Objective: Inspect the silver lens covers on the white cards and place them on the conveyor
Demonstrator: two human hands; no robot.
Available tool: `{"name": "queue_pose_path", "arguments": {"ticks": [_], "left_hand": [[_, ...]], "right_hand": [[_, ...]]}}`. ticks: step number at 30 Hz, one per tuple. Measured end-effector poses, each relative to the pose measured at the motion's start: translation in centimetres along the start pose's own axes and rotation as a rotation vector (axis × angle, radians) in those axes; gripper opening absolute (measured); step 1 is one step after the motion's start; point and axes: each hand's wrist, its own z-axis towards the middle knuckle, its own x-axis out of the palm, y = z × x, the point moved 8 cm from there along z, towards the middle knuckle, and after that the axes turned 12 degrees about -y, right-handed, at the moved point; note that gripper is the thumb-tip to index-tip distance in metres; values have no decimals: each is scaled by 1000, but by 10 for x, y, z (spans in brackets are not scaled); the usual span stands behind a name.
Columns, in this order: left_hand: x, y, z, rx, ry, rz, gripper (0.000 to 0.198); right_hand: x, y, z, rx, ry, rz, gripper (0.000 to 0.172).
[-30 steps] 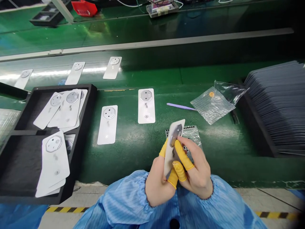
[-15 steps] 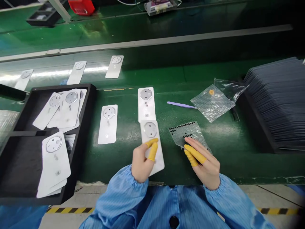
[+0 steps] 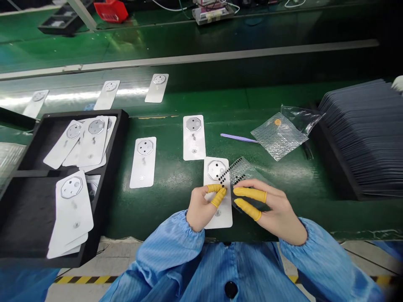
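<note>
A white panel with an octagonal metal ring lies flat on the green mat in front of me. My left hand, with yellow finger cots, rests curled on its middle and presses it down. My right hand, also in yellow cots, holds a clear sheet dotted with small black stickers. The sheet's left corner overlaps the panel's ring. Two more white panels lie further left on the mat.
A black tray at the left holds several white panels. A purple tweezer and a bubble-wrap bag lie beyond my hands. A stack of dark sheets fills the right. More panels sit on the conveyor behind.
The panel went from upright in both hands to flat on the mat, then slid right. My right hand lifted the sticker sheet and brought it left over the panel.
</note>
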Motion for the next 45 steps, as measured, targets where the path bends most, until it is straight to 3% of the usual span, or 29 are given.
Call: {"name": "queue_pose_path", "arguments": {"ticks": [7, 12, 16, 23, 29, 35, 38, 41, 43, 45], "left_hand": [[5, -2, -2, 120, 32, 97, 20], [6, -3, -3, 255, 44, 162, 22], [5, -9, -6, 374, 0, 246, 23], [5, -9, -4, 340, -10, 278, 22], [5, -8, -5, 325, -13, 317, 26], [10, -6, -3, 318, -17, 302, 24], [1, -2, -2, 280, 6, 251, 24], [-25, -2, -8, 243, -51, 183, 40], [-43, -4, -17, 212, -138, 128, 56], [-48, -9, -26, 185, -159, 63, 64]], "right_hand": [[30, -6, -1, -205, 133, -130, 24], [33, -16, -8, -194, 110, -135, 29], [33, -15, -9, -278, 110, -145, 32], [32, -22, -9, -248, 128, -26, 33], [32, -16, -23, -441, 22, -182, 31], [37, -30, -16, -197, -38, -85, 22], [34, -37, -10, -95, -73, -92, 17], [24, -38, -6, -62, -135, -91, 17], [17, -29, -2, -86, -192, -123, 21], [9, -12, 3, -139, -277, -198, 25]]}}
